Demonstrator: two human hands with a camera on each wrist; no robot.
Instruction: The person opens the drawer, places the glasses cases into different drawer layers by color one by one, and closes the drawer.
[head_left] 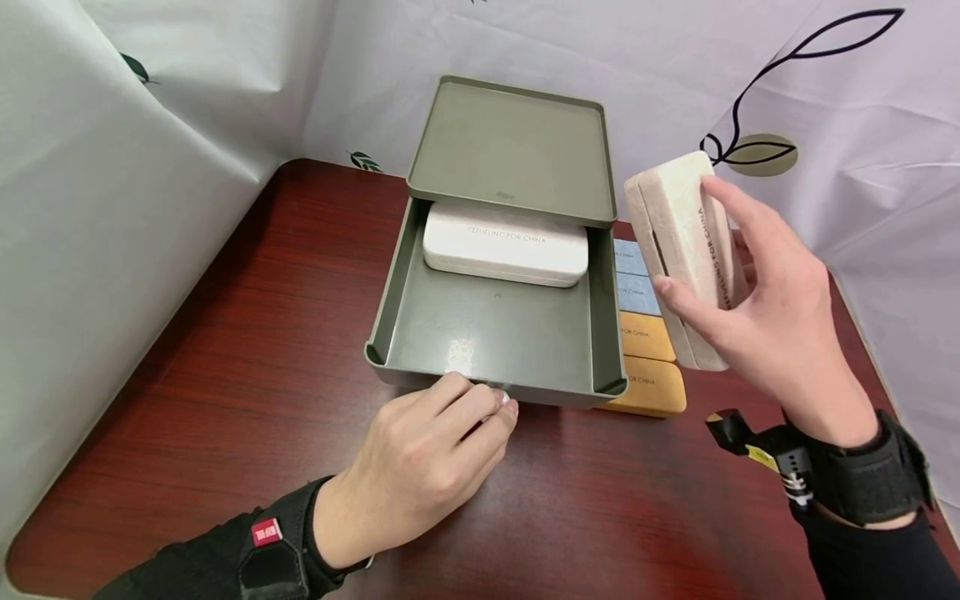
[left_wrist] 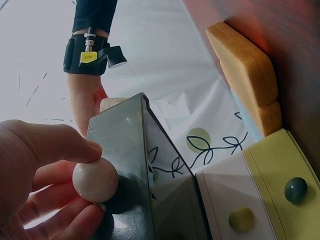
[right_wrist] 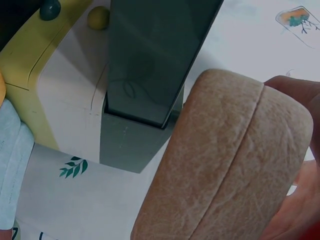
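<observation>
In the head view, a grey-green drawer (head_left: 491, 329) stands pulled out of a small cabinet (head_left: 513, 142). My left hand (head_left: 427, 450) is at its front, and the left wrist view shows the thumb and fingers pinching its round white knob (left_wrist: 95, 181). To the right, my right hand (head_left: 783, 300) grips a cream glasses case (head_left: 678, 221) with dark lettering, held tilted above the table. The thumb lies on one side of this case and fingers lie on the other. Another glasses case, white (head_left: 506, 250), lies crosswise at the back of the drawer.
Beside the cabinet on the right lie blue glasses cases (head_left: 637, 293) and yellow glasses cases (head_left: 648, 383), partly hidden. Below the pulled-out drawer are a white drawer (left_wrist: 225, 195) and a yellow-green drawer (left_wrist: 272, 160), both pushed in. A white patterned cloth (head_left: 375, 75) hangs behind the dark red table (head_left: 300, 333).
</observation>
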